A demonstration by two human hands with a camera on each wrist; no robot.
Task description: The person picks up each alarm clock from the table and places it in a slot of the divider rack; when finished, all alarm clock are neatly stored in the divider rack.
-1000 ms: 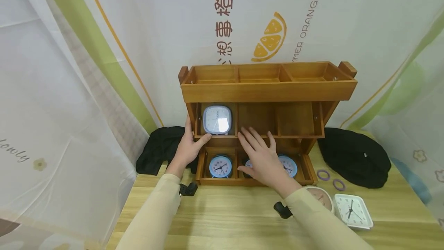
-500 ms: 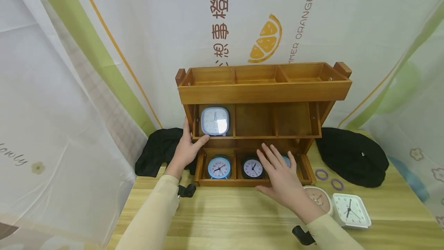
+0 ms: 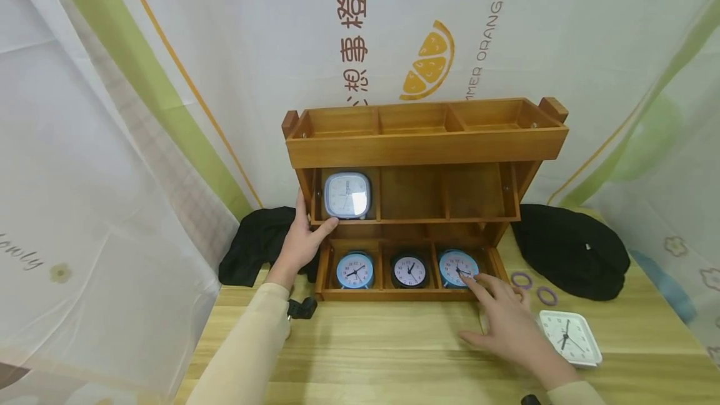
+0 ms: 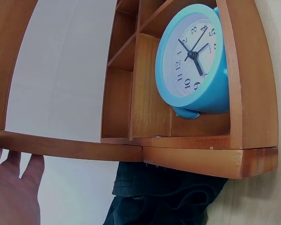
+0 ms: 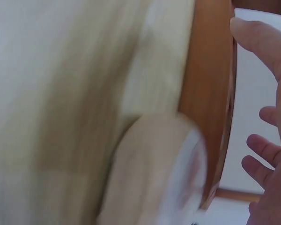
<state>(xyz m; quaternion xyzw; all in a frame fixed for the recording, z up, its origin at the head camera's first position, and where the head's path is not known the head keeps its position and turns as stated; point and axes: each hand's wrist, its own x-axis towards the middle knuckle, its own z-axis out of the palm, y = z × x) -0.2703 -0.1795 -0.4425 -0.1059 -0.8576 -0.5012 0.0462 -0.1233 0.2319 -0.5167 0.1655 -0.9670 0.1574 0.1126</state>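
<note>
The pale clock (image 5: pixel 154 173) lies on the wooden table (image 3: pixel 365 355) just in front of the shelf's right end, under the right hand (image 3: pixel 509 324); the head view hides it behind that hand, and only the right wrist view shows it, as a blurred pinkish-cream round body close beneath the palm. The right hand hovers over it with fingers spread and nearly straight, gripping nothing, the fingertips (image 3: pixel 471 281) near the lower tray's front edge by the blue clock (image 3: pixel 457 266) in the right compartment. Judging from this, the step in hand is the reach for a clock on the table, with the grasp not yet made; the next move would call for lowering the palm and curling fingers round the clock's rim without knocking the white square clock (image 3: pixel 568 336) just beside it. The left hand (image 3: pixel 300 239) braces the wooden shelf (image 3: pixel 424 145) at its left upright, thumb laid on the middle ledge below the grey square clock (image 3: pixel 347 194), fingers flat against the side (a steadying hold rather than a grip, as far as can be told). The bottom tier also holds a light blue clock (image 3: pixel 355 269) on the left and a black clock (image 3: pixel 409 269) in the middle; two middle compartments stand vacant.
</note>
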